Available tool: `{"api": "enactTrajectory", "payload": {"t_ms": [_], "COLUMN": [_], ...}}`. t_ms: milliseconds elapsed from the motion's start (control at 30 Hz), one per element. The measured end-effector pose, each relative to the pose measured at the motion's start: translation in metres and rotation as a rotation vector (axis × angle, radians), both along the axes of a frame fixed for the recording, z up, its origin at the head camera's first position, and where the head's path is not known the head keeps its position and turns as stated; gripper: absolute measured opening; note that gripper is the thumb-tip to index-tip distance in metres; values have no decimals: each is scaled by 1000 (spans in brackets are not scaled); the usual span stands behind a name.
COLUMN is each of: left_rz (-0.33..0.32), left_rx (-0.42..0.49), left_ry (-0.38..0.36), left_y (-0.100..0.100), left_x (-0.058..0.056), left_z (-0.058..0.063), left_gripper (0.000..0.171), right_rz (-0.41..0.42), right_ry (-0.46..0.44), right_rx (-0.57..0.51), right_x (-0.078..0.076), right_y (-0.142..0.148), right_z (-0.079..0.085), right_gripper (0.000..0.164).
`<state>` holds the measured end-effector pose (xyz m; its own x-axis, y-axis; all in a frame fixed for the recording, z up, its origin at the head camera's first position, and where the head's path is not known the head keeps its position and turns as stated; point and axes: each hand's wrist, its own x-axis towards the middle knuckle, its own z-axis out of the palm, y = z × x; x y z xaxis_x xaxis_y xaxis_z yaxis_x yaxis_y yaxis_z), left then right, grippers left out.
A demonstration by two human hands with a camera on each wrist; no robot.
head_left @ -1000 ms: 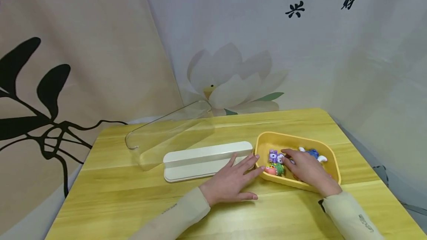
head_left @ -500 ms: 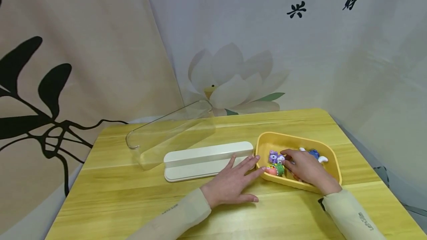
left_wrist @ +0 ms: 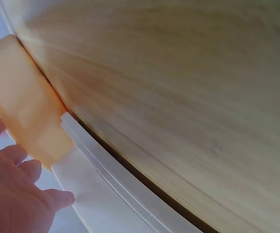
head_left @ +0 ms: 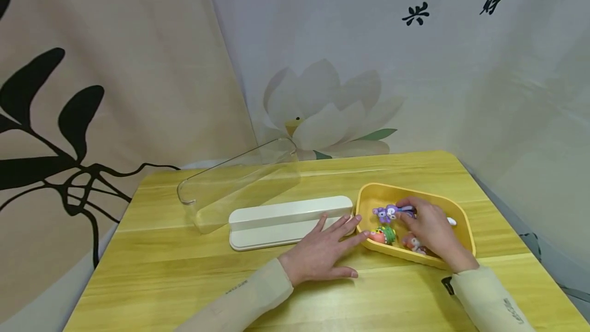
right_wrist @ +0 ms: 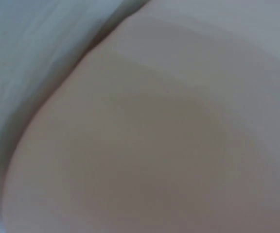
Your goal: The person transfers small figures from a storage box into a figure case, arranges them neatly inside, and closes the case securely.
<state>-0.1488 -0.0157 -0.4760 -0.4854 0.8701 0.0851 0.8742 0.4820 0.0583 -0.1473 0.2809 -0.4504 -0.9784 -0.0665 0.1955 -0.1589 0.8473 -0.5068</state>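
In the head view my right hand reaches into a yellow tray at the right of the table. Its thumb and fingers pinch a small purple toy figure with a white face, partly hidden by the fingers. Close beside that lies another purple toy figure. Below them are a pink and green toy figure and a reddish-brown one. My left hand is spread flat, fingertips at the tray's near left rim and over a white stepped base.
A clear plastic cover stands behind the white base, toward the table's back left. A white bit of another toy shows behind the right hand. Printed cloth hangs behind the wooden table. Blurred skin fills the right wrist view.
My right hand has shifted up inside the tray and now pinches the purple toy figure, which sits slightly higher. The reddish-brown toy has come into view. My left hand stays put.
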Motion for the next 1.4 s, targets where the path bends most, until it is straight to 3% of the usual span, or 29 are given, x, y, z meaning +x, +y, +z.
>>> {"api": "enactTrajectory", "payload": {"t_ms": [167, 300, 567, 800, 900, 1033, 1200, 1400], "left_rz": [1, 4, 18, 25, 63, 156, 248, 352], "left_rx": [-2, -9, -41, -27, 2, 61, 159, 181], "left_ry": [5, 16, 33, 36, 34, 54, 74, 87], "left_y": [-1, -2, -3, -12, -28, -63, -115, -165], "left_x": [0, 1, 2, 2, 2, 1, 3, 9], "left_z": [1, 2, 2, 6, 14, 21, 23, 21], "left_gripper": [87, 88, 88, 88, 91, 92, 92, 94], "right_rz": [-40, -58, -96, -64, -41, -7, 11, 35], "right_ry": [67, 99, 95, 84, 94, 130, 143, 117], "right_rx": [-58, -124, -306, -450, -481, -514, -518, -531], "right_x": [1, 2, 0, -3, -1, 1, 2, 0], "right_y": [-1, -4, -13, -25, -30, -38, -51, -70], "right_z": [2, 4, 9, 14, 20, 27, 34, 39], "right_gripper": [8, 14, 23, 24, 23, 20, 20, 23]}}
